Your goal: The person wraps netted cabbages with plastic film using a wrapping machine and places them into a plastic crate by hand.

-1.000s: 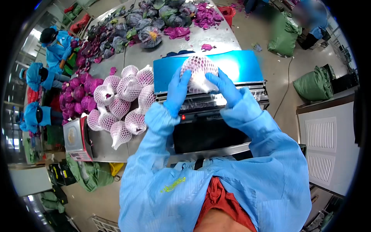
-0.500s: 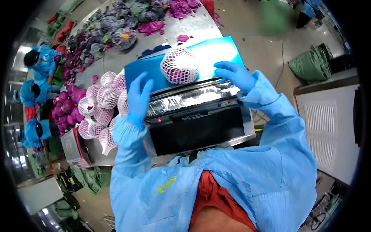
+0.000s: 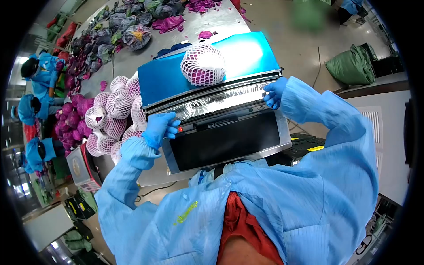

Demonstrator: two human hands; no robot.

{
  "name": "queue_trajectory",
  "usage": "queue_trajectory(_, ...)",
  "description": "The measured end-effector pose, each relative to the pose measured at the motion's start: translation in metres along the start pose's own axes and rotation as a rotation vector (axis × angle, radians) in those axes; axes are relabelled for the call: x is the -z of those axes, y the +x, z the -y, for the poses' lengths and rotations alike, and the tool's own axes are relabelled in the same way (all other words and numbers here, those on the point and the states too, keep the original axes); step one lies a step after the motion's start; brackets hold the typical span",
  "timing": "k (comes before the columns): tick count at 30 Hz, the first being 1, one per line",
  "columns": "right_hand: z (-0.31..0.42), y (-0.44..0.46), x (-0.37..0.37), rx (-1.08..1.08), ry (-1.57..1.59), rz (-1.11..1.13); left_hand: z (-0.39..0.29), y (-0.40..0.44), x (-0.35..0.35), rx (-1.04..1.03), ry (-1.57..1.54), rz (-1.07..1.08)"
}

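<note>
- Netted cabbage (image 3: 202, 70) sits by itself on the blue panel (image 3: 163, 77), upper middle of the frame; neither hand touches it.
- Film (image 3: 221, 100) lies in a crinkled, shiny band just below the panel, across the wrapper (image 3: 225, 142).
- Left hand (image 3: 161, 127): at the film's left end, beside the red light (image 3: 180, 129). Fingers bent in; from where I stand I can't tell if film is pinched between them.
- Right hand (image 3: 275, 92): at the film's right end, fingers curled toward it. Pinch likewise hidden from me.
- Hands sit wide apart, one to each end. Good stance, I'd say: for handling the film, take a corner each side and draw both evenly, so the band stays square and doesn't bunch.
- The film looks thin and wrinkled; my guess is that a one-sided tug would skew or tear it. Fingertips best kept to the edges, gloves off the middle.
- The cabbage is round and could roll if the wrapper gets jolted; smooth pulls seem wiser than jerks.
- Left of the wrapper: more netted heads (image 3: 119, 104), close together; bare purple cabbages (image 3: 73, 118) beyond, toward the frame's left.
- Loose leaves (image 3: 168, 24) at upper left of centre.
</note>
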State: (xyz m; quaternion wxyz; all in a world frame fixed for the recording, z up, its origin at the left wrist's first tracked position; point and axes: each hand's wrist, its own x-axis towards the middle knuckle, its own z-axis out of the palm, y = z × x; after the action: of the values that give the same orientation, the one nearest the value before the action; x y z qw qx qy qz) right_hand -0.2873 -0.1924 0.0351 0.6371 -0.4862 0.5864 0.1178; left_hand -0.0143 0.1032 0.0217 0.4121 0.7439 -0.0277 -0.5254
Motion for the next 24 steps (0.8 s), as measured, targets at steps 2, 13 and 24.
queue_trajectory(2, -0.002, 0.011, -0.003, 0.001, 0.046, -0.028, 0.002, 0.013, -0.003, 0.029, -0.067, 0.009)
queue_trajectory(13, 0.008, -0.062, 0.021, 0.206, 0.123, 0.062, -0.011, -0.05, 0.025, -0.156, -0.344, 0.218)
queue_trajectory(24, 0.135, 0.033, -0.022, 0.768, -0.066, 0.533, -0.109, 0.059, 0.0, -0.885, 0.324, -0.045)
